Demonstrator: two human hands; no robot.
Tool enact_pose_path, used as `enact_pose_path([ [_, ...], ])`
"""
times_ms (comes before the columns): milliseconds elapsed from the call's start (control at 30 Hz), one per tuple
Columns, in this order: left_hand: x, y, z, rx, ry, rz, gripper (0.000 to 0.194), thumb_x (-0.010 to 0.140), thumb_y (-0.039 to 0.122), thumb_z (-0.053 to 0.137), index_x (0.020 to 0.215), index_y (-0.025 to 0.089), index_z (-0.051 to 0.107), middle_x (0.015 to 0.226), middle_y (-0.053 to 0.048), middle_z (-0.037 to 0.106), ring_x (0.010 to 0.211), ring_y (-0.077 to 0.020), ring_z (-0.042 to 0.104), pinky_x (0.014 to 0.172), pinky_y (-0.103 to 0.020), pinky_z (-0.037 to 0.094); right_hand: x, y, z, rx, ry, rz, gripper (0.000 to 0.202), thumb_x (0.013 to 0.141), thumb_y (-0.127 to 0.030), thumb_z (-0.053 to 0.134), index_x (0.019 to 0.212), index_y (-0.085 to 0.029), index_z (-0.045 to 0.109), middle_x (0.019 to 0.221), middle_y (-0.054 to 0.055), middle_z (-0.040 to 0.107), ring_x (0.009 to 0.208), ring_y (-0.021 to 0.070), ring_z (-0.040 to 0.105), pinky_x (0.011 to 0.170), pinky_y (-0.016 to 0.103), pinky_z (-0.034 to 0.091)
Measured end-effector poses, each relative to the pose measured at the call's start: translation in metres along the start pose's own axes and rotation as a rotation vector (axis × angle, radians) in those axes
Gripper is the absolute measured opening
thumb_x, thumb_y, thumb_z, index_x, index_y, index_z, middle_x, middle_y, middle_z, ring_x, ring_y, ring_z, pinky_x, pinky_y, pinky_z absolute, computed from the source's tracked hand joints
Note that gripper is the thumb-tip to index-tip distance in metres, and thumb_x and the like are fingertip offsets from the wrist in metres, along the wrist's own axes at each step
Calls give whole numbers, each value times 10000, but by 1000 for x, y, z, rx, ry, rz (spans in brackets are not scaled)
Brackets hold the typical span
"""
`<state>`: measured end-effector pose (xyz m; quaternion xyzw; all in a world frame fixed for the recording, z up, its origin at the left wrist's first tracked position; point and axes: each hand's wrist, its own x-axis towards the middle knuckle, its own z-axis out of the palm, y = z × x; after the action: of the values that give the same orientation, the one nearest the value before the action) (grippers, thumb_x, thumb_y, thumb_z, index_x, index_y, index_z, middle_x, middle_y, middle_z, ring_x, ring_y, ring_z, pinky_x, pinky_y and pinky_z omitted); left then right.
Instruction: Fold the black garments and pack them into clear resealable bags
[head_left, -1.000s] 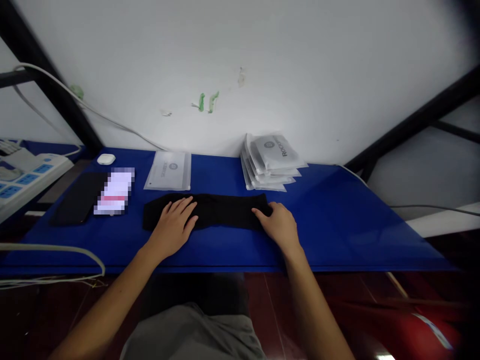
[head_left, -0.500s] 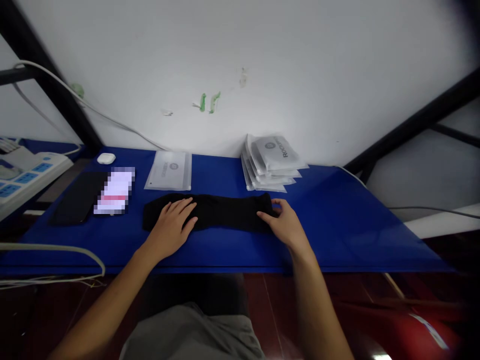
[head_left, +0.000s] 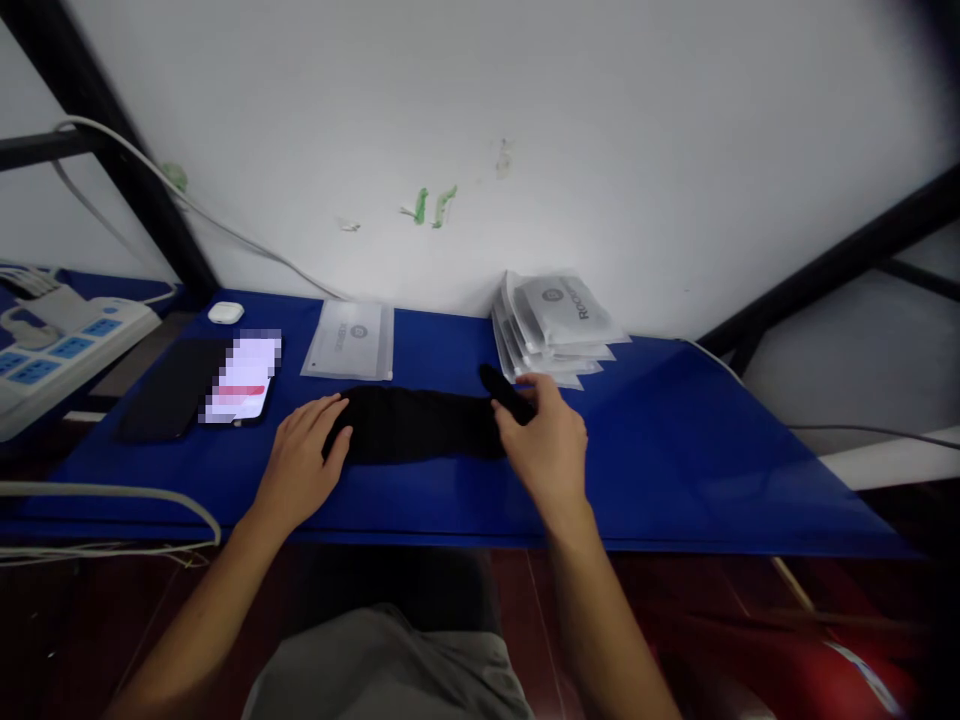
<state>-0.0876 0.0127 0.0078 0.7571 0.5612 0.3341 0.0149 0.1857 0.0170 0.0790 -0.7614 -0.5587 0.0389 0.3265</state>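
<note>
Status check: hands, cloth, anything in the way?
Left hand on black cloth's left end. Right hand holding its bent right end. Middle lying along blue table. Bag stack just beyond right hand.

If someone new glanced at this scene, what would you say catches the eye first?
Probably the black cloth across the blue table, with the left hand on its left end and its raised right end in the right hand's grip. Next come the pale stacked pouches against the wall, then the bright phone at the left.
</note>
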Motion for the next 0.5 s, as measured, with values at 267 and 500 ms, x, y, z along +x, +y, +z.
enact_pose_path([
  [267,0,-1,0,-38,3,-34,352,940,325,407,1248,207,532,1267,-102,597,1213,-256,517,1044,-486,408,-32,-19,17,128,-349,-565,425,915,-399,493,1297,-216,530,1277,106,616,1161,259,587,965,443,478],
  [500,0,-1,2,-31,-10,-51,357,941,324,412,1245,185,537,1274,-108,594,1216,-260,509,1043,-484,410,-39,7,38,-46,-387,-602,539,975,-419,357,1458,-181,351,1532,113,318,1440,258,214,1149,531,238],
])
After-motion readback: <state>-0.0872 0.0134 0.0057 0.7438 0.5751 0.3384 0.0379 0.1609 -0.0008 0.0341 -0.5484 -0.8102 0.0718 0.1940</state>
